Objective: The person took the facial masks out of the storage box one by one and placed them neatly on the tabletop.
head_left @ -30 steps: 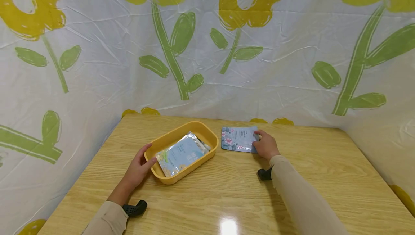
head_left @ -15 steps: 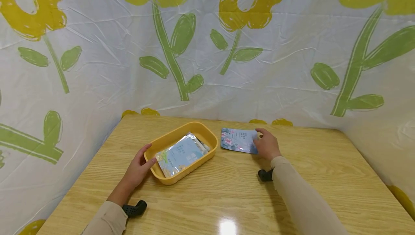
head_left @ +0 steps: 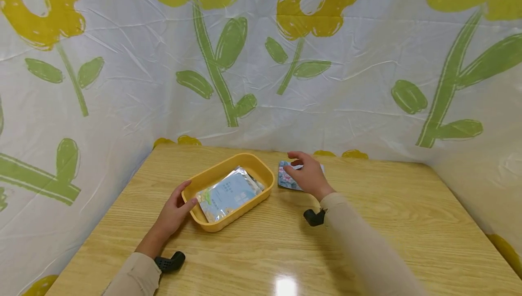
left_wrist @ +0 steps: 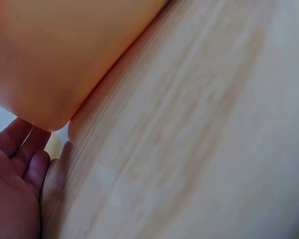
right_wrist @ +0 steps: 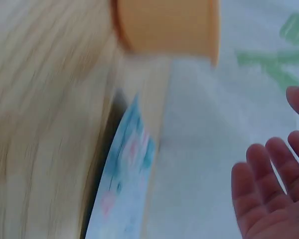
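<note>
My left hand [head_left: 173,212] holds the left end of a yellow plastic basket [head_left: 244,209], its thumb at the rim. In the left wrist view, fingers [left_wrist: 21,144] lie by the basket's outer wall. Inside rests a light blue sheet-mask packet [head_left: 229,195], on top of other silvery packets that it mostly covers. Over to the right, my right hand [head_left: 313,179] hovers above a blue packet with pink flowers [right_wrist: 122,184], hiding much of it in the head view. The right wrist view shows that hand's fingers extended, apart from the packet and holding nothing.
Everything stands on a wood-grain table [head_left: 261,255]. A white cloth with printed yellow flowers and green leaves [head_left: 346,83] hangs behind and at both sides of it. Each wrist carries a black camera mount [head_left: 171,262].
My right hand has left the flowered packet's right edge and moved left and up over it, fingers spread. The packet stays in its place. My left hand and the basket have not moved.
</note>
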The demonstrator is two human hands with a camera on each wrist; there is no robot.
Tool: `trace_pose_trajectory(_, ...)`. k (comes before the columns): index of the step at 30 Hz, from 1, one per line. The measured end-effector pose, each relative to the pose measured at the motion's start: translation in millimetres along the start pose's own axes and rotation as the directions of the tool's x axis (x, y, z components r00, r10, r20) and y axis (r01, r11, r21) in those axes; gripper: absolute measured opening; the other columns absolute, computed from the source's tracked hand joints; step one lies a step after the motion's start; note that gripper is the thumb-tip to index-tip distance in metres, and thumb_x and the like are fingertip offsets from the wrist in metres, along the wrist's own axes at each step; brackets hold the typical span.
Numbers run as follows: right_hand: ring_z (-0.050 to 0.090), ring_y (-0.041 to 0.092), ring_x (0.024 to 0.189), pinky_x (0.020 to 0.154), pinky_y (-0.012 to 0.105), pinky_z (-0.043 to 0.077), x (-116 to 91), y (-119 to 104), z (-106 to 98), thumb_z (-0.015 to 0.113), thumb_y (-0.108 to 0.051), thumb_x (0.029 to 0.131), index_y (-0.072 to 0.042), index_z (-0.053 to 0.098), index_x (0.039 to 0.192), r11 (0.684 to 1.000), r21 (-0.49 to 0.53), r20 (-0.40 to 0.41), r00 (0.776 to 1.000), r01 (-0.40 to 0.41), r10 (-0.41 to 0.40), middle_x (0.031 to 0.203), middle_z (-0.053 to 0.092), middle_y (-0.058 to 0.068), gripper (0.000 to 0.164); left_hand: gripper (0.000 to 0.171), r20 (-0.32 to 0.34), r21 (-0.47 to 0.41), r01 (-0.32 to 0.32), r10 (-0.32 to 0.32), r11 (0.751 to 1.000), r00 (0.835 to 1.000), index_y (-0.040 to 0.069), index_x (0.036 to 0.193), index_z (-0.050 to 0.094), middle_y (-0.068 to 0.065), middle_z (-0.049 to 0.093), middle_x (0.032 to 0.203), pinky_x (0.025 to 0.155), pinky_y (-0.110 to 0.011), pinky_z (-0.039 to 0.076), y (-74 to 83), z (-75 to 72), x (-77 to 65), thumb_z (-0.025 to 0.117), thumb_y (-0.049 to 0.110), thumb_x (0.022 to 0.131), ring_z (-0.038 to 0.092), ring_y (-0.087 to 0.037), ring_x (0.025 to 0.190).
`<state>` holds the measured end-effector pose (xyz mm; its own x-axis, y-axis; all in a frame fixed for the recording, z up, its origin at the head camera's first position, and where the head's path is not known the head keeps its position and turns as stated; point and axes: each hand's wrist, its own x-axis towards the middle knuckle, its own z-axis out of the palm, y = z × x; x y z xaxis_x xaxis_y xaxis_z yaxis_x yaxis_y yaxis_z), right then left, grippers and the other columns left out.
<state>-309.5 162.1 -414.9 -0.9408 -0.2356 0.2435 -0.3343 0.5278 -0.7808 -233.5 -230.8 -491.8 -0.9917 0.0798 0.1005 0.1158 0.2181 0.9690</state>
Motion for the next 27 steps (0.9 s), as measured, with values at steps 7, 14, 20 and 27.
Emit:
trace_pose_trajectory(7, 0.06, 0.03, 0.113, 0.095, 0.042, 0.05, -0.4, -17.3, 24.4, 0.068, -0.018, 0.097, -0.001, 0.054, 0.139, 0.996, 0.044, 0.103, 0.991, 0.079, -0.083, 0.129, 0.061, 0.016, 0.048, 0.064, -0.001, 0.015, 0.006, -0.006, 1.0, 1.0, 0.005, 0.156, 0.026, -0.025, 0.025, 0.159, 0.094, -0.008, 0.036, 1.7, 1.2, 0.0, 0.059, 0.018, 0.102, 0.033, -0.039, 0.142)
trace_pose_trajectory(14, 0.06, 0.028, 0.113, 0.097, 0.043, 0.049, 4.2, -34.4, 44.9, 0.067, -0.017, 0.096, 0.002, 0.059, 0.131, 0.993, -0.033, 0.25, 0.963, 0.115, -0.103, 0.125, 0.064, 0.015, 0.041, 0.065, -0.003, 0.011, 0.015, -0.015, 1.0, 1.0, 0.006, 0.156, 0.026, -0.024, 0.025, 0.159, 0.093, -0.008, 0.036, 1.3, -0.8, -0.2, 0.06, 0.018, 0.102, 0.034, -0.039, 0.141)
trace_pose_trajectory(20, 0.061, 0.028, 0.109, 0.096, 0.042, 0.049, 11.2, -49.4, 62.1, 0.068, -0.016, 0.094, 0.001, 0.063, 0.125, 0.977, -0.143, 0.346, 0.933, 0.156, -0.099, 0.121, 0.066, 0.011, 0.036, 0.065, -0.005, 0.013, 0.022, -0.022, 1.0, 1.0, 0.006, 0.156, 0.026, -0.024, 0.025, 0.159, 0.093, -0.007, 0.036, 1.9, -1.1, 0.2, 0.06, 0.02, 0.102, 0.033, -0.039, 0.142)
trace_pose_trajectory(27, 0.063, 0.029, 0.107, 0.096, 0.042, 0.05, 14.9, -58.8, 77.8, 0.063, -0.006, 0.097, 0.004, 0.063, 0.122, 0.959, -0.218, 0.432, 0.899, 0.179, -0.07, 0.121, 0.066, 0.016, 0.028, 0.064, -0.003, -0.005, 0.022, -0.022, 1.0, 1.0, 0.006, 0.155, 0.027, -0.024, 0.026, 0.159, 0.093, -0.007, 0.035, 2.3, -0.5, 1.3, 0.061, 0.019, 0.102, 0.032, -0.038, 0.142)
